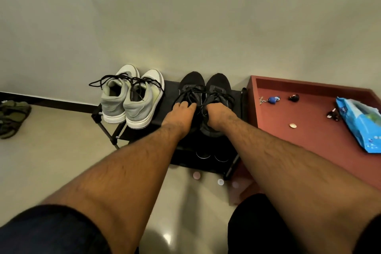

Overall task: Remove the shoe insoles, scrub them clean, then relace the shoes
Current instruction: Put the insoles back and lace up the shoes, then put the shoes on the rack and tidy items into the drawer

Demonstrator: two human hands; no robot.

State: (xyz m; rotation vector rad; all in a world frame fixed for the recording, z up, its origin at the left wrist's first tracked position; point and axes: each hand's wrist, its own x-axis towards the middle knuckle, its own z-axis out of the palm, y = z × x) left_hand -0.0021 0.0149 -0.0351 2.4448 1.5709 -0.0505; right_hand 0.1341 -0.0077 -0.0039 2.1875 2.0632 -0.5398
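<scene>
Both hands reach into a pair of black shoes point(204, 97) on a black shoe rack point(165, 97).

Right of the hands stands a red tray-topped cabinet point(309, 121) with a blue packet point(360, 123); left of them, on the same rack, sit grey sneakers point(129, 99). The left hand point(181, 111) has its fingers curled onto the left black shoe's collar, gripping it. The right hand point(218, 113) is sunk into the right shoe's opening, fingers hidden, so its grip cannot be told.
</scene>
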